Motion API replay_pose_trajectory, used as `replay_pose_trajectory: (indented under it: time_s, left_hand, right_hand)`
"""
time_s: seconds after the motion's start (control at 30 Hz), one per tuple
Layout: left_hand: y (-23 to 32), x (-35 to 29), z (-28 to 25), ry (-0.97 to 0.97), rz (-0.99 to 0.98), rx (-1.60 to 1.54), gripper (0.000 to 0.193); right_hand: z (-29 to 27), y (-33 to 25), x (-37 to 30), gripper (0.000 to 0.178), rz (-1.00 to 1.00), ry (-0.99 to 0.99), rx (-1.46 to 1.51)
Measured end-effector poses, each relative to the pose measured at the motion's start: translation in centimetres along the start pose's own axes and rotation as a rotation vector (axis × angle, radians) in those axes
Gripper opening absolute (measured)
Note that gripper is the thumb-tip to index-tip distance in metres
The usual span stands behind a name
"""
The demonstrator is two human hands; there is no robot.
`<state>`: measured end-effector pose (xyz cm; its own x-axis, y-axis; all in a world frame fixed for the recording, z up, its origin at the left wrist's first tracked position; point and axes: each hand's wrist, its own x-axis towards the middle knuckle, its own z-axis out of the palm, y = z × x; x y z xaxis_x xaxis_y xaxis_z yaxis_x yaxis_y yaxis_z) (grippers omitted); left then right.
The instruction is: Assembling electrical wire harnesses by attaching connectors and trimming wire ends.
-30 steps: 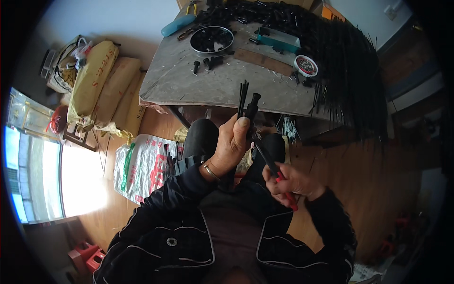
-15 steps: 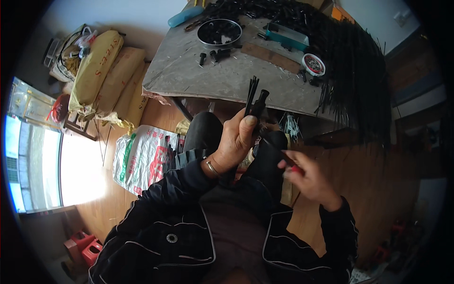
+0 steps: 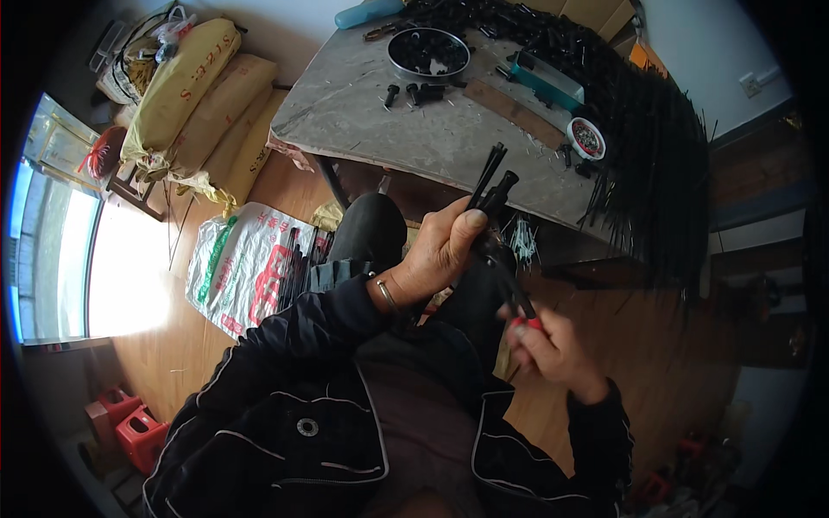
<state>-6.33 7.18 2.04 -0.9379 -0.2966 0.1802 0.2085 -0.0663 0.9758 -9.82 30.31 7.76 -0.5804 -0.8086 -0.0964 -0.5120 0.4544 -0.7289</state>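
My left hand (image 3: 439, 246) is closed around a bundle of thin black rods (image 3: 485, 180) and a black tubular piece (image 3: 502, 190) with a flared end. Both point up and to the right past my thumb, above my lap. In my right hand (image 3: 557, 352), lower and to the right, is a pair of pliers (image 3: 514, 293) with red grips. The plier jaws reach the underside of the black piece by my left hand; exactly what they touch is too dark to make out. Slight blur covers my right fingers.
Ahead stands a grey table (image 3: 345, 112) with a round metal tray (image 3: 429, 73) of black parts, a teal box (image 3: 548, 79), a wooden strip (image 3: 514, 114) and a small white bowl (image 3: 587, 138). Long black rods (image 3: 656, 164) overhang its right side. Yellow sacks (image 3: 186, 86) lean left.
My view has shifted a little. The pliers' dark arms now show spread below the black piece, and my right hand has moved slightly down and toward me.
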Motion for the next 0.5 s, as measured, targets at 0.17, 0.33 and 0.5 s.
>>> replay_pose_trajectory:
  time_s: [0.17,0.33,0.5]
  left_hand:
    - [0.6,-0.5,0.0,-0.081,-0.001,-0.055,0.049]
    - [1.2,-0.6,-0.3,-0.129,-0.077,-0.109,0.051]
    - [0.6,-0.2,-0.4,-0.119,-0.064,-0.099,0.052]
  right_hand:
    - [0.6,-0.3,-0.5,0.041,0.524,-0.574,1.407]
    - [-1.8,-2.7,1.2,0.053,0.518,-0.490,0.991]
    - [1.0,-2.9,0.2,0.025,0.545,-0.470,1.180]
